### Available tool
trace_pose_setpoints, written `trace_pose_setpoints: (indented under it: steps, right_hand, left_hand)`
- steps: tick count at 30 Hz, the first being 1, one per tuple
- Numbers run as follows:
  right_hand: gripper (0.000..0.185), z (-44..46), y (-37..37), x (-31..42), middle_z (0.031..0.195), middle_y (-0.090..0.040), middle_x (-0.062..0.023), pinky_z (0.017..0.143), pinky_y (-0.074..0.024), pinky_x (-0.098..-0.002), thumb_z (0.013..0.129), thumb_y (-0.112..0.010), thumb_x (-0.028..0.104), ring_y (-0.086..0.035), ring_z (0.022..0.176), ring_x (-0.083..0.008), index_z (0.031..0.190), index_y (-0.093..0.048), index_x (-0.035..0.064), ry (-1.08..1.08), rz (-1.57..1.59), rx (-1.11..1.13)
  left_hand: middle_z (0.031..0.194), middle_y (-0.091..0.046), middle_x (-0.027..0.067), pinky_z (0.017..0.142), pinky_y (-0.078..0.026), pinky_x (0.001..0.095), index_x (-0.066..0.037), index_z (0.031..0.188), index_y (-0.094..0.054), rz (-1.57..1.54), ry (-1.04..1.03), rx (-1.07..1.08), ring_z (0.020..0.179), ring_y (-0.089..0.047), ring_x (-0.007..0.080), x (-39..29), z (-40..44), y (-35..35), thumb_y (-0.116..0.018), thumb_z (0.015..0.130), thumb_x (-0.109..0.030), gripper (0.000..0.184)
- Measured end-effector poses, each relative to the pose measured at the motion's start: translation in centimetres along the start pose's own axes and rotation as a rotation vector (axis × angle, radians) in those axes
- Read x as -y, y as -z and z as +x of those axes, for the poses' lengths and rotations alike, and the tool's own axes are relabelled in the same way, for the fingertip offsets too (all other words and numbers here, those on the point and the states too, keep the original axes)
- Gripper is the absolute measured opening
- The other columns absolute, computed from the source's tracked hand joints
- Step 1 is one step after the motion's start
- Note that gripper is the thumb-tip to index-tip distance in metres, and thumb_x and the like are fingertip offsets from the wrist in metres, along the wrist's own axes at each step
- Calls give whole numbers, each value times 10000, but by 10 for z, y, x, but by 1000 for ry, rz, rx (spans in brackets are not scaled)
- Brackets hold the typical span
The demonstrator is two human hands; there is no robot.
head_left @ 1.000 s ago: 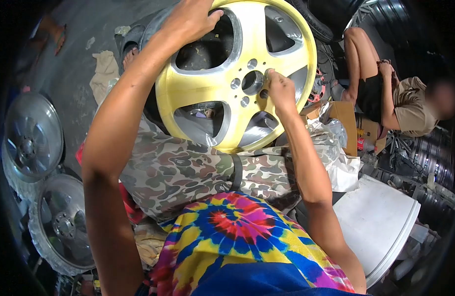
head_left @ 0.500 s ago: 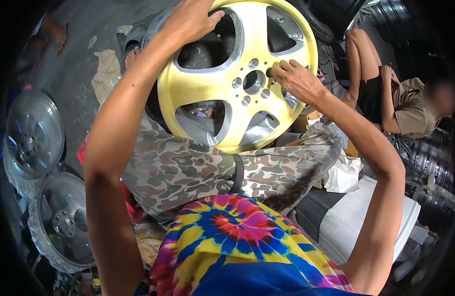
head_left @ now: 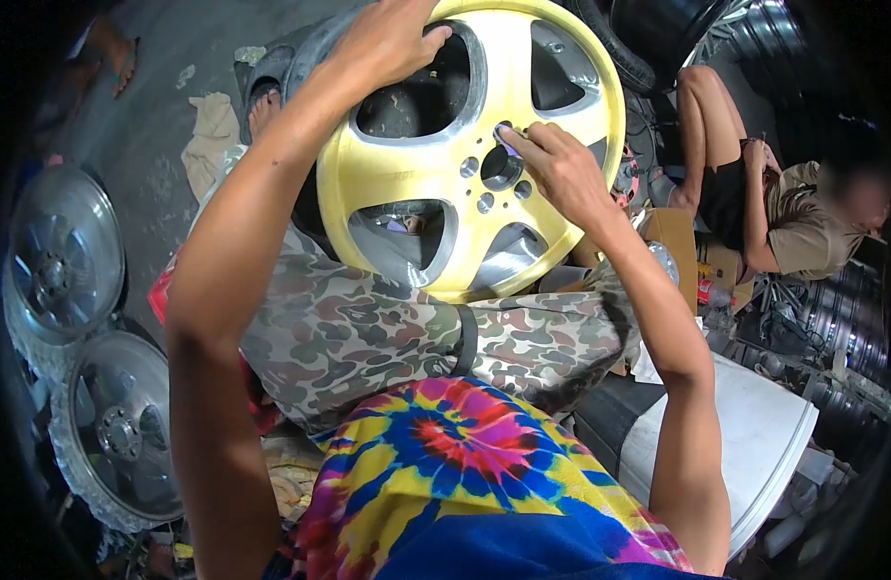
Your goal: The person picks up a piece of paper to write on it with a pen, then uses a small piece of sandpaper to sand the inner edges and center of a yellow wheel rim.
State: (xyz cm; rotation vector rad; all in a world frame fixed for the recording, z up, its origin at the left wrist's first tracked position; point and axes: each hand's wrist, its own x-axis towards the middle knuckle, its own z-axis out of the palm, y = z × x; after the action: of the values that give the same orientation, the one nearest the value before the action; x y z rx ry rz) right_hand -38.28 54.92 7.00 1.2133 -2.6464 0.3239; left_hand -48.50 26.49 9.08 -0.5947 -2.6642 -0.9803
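Yellow wheel [head_left: 496,92] before camouflage trousers [head_left: 368,333]; left hand [head_left: 392,46] grips upper edge, right hand [head_left: 563,176] holds small purplish piece [head_left: 510,150] against hub [head_left: 481,184]. Brace wheel firmly; best keep pressure light, even.

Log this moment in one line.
left hand: at yellow wheel, upper rim | right hand: at small purplish piece beside centre hole | grey wheel: lower left

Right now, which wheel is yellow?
The yellow wheel is under the left hand and right hand; the upper left wheel and lower left wheel look silvery.
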Motion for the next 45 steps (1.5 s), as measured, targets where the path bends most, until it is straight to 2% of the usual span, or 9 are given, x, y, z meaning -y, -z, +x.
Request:
trace_pose_setpoints:
  steps: [5,9,12,16,22,30,33,40,45]
  right_hand:
    - [268,-6,-32,42,848,-570,-155,692,-495,-433,964,-664,107,-604,708,-341,1191,-709,-28,-581,246,-38]
    - [359,21,-47,55,663,-550,-32,562,-395,-300,1054,-591,256,-496,605,-99,863,-689,-31,-1204,1031,-247]
    - [366,26,-57,65,674,-544,3,551,-357,-262,1062,-581,260,-466,580,-72,780,-621,29,-1333,1496,-490]
    - [340,27,-61,73,668,-540,6,537,-370,-260,1062,-579,251,-455,565,-79,786,-592,54,-1243,1262,-492]
    - [179,35,-46,67,753,-537,-1,533,-378,-252,1064,-543,151,-467,597,-96,971,-625,21,-1383,1760,-741]
    - [191,26,-53,50,709,-515,-12,538,-415,-281,1048,-579,184,-489,592,-105,955,-631,26,-1343,1560,-491]
    - [137,13,-39,44,794,-616,-122,639,-513,-368,969,-610,93,-672,709,-260,1071,-668,22,-709,329,-36]
    - [211,20,-3,-12,1003,-668,-58,733,-560,-375,939,-608,176,-678,897,-231,1082,-710,60,209,-436,288]
    - [278,11,3,11,813,-639,-31,673,-488,-333,1035,-600,243,-581,688,-153,998,-737,4,-569,483,207]
  left_hand:
    - [1075,-663,299,893,-484,545,28,1096,-574,9,75,52,1057,-609,507,-14,-2,14,-644,941,-233,311]
    - [1095,-666,301,909,-486,541,33,1103,-578,-45,21,36,1078,-608,508,-7,5,1,-643,944,-239,321]
    - [1129,-662,308,928,-484,543,39,1121,-591,4,10,-47,1100,-602,508,-6,1,0,-647,935,-229,331]
    - [1151,-651,314,927,-479,550,37,1114,-592,-47,70,89,1125,-592,500,-11,3,7,-646,930,-229,328]
    - [1079,-674,286,889,-481,557,11,1087,-586,40,15,22,1058,-615,498,-9,-2,0,-654,925,-245,311]
    - [1105,-664,308,888,-488,547,22,1099,-574,26,36,13,1071,-620,500,-6,1,-1,-638,947,-254,321]
    - [1103,-666,305,891,-488,545,20,1109,-570,28,74,56,1073,-621,499,-16,0,9,-641,948,-250,322]
    - [1080,-667,301,895,-484,547,13,1107,-565,-10,55,-2,1062,-621,498,-13,-4,5,-634,953,-234,299]
    - [1068,-666,302,876,-485,547,16,1100,-558,7,39,52,1050,-616,503,-10,0,6,-634,951,-213,283]
